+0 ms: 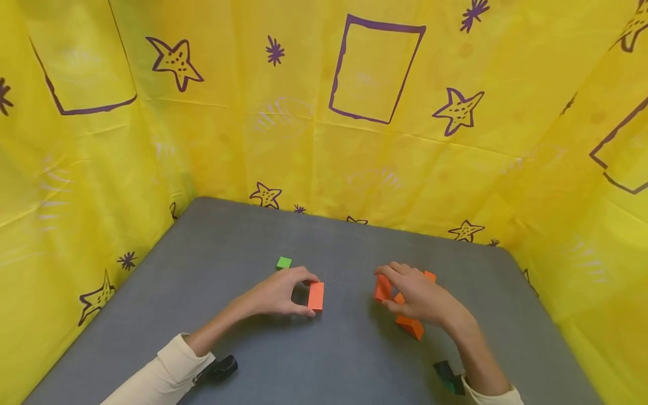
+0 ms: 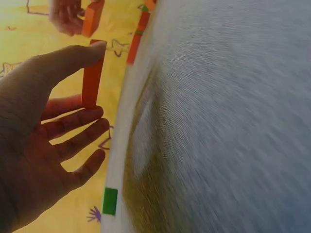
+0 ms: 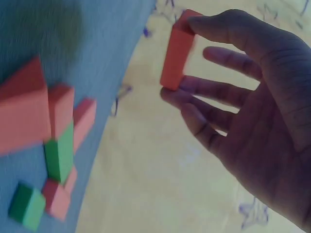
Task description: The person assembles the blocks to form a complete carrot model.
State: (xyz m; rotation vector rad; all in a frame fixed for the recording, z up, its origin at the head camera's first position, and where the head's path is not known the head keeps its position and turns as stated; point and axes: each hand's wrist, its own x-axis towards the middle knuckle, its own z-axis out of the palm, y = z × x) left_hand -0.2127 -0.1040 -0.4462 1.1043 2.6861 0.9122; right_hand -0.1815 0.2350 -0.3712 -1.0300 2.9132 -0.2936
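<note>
An orange block [image 1: 316, 296] is pinched between the thumb and fingers of my left hand [image 1: 280, 292]; the left wrist view shows the same block [image 2: 92, 80] held at its two ends, the other fingers of the hand [image 2: 53, 121] spread. My right hand [image 1: 422, 295] pinches another orange block [image 1: 383, 288] on the right. In the right wrist view that block [image 3: 179, 53] sits between the thumb and fingertips of the hand [image 3: 257, 92]. Beside and partly under my right hand lie more orange blocks [image 1: 410, 326], partly hidden by it.
A small green block [image 1: 284, 262] lies behind my left hand on the grey table [image 1: 344, 360]. Green blocks [image 3: 26, 206] stand among orange ones in the right wrist view. A yellow patterned cloth [image 1: 304, 146] surrounds the table's back and sides.
</note>
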